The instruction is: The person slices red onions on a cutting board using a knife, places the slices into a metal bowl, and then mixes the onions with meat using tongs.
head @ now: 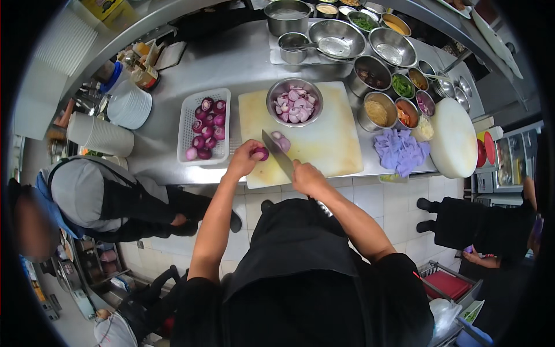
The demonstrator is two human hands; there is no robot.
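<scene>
My left hand (245, 160) grips a red onion piece (261, 153) over the left part of a worn white cutting board (321, 152). In my right hand (308, 177) is a kitchen knife (278, 155), its blade pointing away from me, just right of that onion. Cut onion slices (281, 141) lie on the board beyond the blade. A steel bowl (270, 109) at the board's far side holds many onion slices (296, 104). Left of the board, a white perforated plastic basket (185, 126) contains several peeled red onions (208, 131).
Steel pots (376, 113) and bowls of ingredients line the right. A purple cloth (401, 151) and a thick round white board (454, 139) sit near the front edge. Stacked plates (130, 104) and white containers (102, 134) stand left. A person (125, 191) is close on my left; others are farther off.
</scene>
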